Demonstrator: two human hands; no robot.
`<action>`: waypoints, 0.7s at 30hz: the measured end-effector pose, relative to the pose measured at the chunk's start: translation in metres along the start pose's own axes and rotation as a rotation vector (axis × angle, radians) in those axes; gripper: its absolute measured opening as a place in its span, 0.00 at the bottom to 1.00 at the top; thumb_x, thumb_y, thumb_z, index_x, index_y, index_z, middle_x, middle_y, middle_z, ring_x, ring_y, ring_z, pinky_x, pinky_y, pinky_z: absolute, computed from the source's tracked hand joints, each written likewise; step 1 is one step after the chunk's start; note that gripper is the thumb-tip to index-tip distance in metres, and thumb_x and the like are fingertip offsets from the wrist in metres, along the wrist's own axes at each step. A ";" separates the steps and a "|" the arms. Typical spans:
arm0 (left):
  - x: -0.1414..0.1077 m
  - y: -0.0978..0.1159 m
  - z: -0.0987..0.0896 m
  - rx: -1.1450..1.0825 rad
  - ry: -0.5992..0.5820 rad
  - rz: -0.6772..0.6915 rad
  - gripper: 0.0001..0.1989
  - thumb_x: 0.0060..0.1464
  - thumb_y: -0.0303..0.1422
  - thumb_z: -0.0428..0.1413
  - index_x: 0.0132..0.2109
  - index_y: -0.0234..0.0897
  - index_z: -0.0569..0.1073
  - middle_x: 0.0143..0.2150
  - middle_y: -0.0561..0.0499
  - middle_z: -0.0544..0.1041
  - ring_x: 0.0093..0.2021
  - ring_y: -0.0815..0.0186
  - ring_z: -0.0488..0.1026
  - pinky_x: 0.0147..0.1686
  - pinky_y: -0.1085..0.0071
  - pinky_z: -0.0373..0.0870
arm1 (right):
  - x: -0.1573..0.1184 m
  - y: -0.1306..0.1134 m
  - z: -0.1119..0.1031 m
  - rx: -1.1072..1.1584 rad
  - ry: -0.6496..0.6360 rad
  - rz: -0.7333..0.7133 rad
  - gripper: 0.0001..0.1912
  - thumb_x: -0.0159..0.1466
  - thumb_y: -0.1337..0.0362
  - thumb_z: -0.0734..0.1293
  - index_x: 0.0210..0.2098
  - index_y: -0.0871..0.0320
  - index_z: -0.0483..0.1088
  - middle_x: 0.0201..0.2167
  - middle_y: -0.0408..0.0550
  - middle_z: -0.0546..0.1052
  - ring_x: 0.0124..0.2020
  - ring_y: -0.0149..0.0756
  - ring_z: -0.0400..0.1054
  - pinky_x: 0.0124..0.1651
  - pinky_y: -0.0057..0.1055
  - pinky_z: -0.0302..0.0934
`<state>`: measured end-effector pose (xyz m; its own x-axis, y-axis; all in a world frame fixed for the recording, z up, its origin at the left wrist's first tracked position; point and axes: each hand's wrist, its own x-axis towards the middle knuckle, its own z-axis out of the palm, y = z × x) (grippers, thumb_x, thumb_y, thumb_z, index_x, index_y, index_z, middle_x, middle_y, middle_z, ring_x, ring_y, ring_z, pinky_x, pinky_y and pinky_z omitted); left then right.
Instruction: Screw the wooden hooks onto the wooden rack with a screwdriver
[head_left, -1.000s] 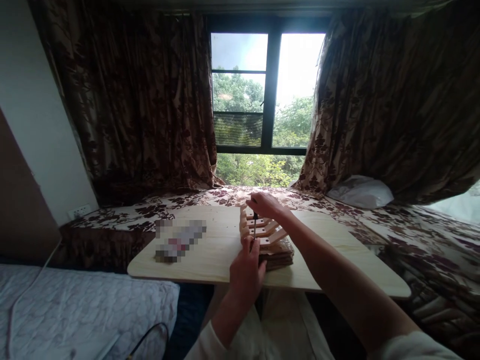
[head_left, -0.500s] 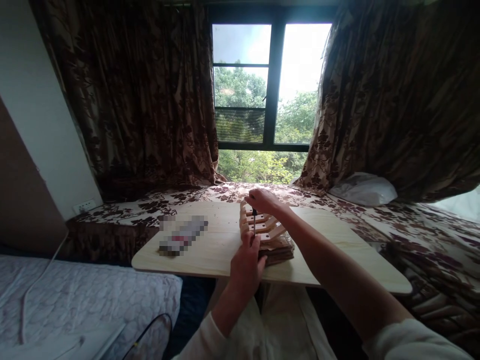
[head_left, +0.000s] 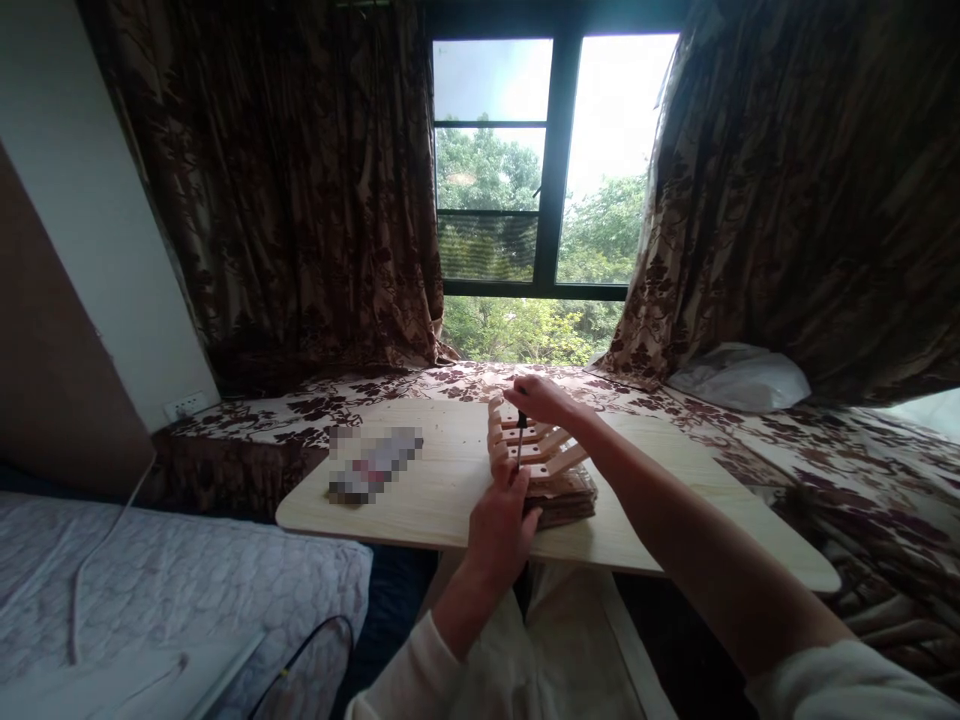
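A screwdriver [head_left: 521,428] stands nearly upright with its dark handle in my right hand [head_left: 545,400], whose fingers are wrapped round it. Its shaft points down at the near end of a light wooden piece with several slats [head_left: 534,452]. This piece lies on a stack of brown cardboard-like sheets [head_left: 566,505]. My left hand [head_left: 501,520] is at the near left corner of the wooden piece, its fingers pressed against it beside the screwdriver's tip. The tip itself is hidden by the fingers.
Both hands work over a pale wooden table [head_left: 442,500]. A blurred-out item [head_left: 375,465] lies at its left. Behind are a flower-patterned cloth [head_left: 300,405], a white plastic bag [head_left: 739,378] and a window between curtains. A quilted mattress [head_left: 187,570] is at the lower left.
The whole view has shifted slightly, so things appear a little further right. Both hands keep the same hold on the screwdriver and the wooden piece.
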<state>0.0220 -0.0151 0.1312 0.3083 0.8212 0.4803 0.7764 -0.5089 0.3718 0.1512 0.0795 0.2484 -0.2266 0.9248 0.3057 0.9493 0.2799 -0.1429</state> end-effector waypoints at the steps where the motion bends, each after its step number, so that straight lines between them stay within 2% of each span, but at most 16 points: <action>1: 0.000 0.000 0.000 0.001 -0.002 0.003 0.26 0.52 0.27 0.57 0.58 0.38 0.63 0.63 0.45 0.62 0.55 0.58 0.70 0.54 0.64 0.66 | 0.000 0.001 0.001 0.002 0.002 -0.004 0.14 0.66 0.58 0.63 0.47 0.60 0.69 0.43 0.49 0.73 0.39 0.37 0.70 0.40 0.38 0.67; 6: 0.001 0.001 -0.002 0.027 -0.009 0.008 0.26 0.52 0.28 0.58 0.59 0.38 0.63 0.64 0.45 0.61 0.56 0.57 0.69 0.54 0.64 0.67 | -0.005 0.003 -0.001 -0.009 0.020 -0.036 0.14 0.66 0.58 0.63 0.46 0.61 0.69 0.42 0.48 0.73 0.38 0.35 0.70 0.39 0.37 0.67; 12: -0.006 0.004 -0.002 0.086 -0.008 -0.015 0.27 0.54 0.27 0.55 0.61 0.38 0.60 0.65 0.44 0.59 0.59 0.57 0.66 0.54 0.66 0.67 | -0.016 -0.005 -0.024 -0.050 -0.037 -0.184 0.13 0.66 0.58 0.63 0.44 0.61 0.69 0.39 0.47 0.74 0.35 0.34 0.70 0.38 0.36 0.67; 15: -0.008 0.007 -0.004 0.112 -0.019 -0.028 0.27 0.55 0.28 0.54 0.62 0.39 0.60 0.65 0.45 0.60 0.57 0.58 0.68 0.52 0.66 0.68 | -0.019 -0.011 -0.032 -0.065 -0.072 -0.231 0.12 0.66 0.59 0.63 0.44 0.60 0.69 0.40 0.47 0.74 0.36 0.34 0.70 0.38 0.36 0.67; 21: -0.004 0.012 -0.005 0.158 -0.044 -0.048 0.27 0.55 0.29 0.55 0.61 0.39 0.60 0.64 0.44 0.60 0.52 0.55 0.71 0.48 0.60 0.71 | -0.013 -0.014 -0.025 -0.086 -0.058 -0.185 0.13 0.66 0.59 0.63 0.46 0.60 0.69 0.42 0.48 0.73 0.37 0.35 0.70 0.39 0.37 0.67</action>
<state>0.0271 -0.0261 0.1376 0.2904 0.8557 0.4283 0.8665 -0.4251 0.2618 0.1461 0.0567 0.2701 -0.4088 0.8734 0.2645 0.9048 0.4258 -0.0077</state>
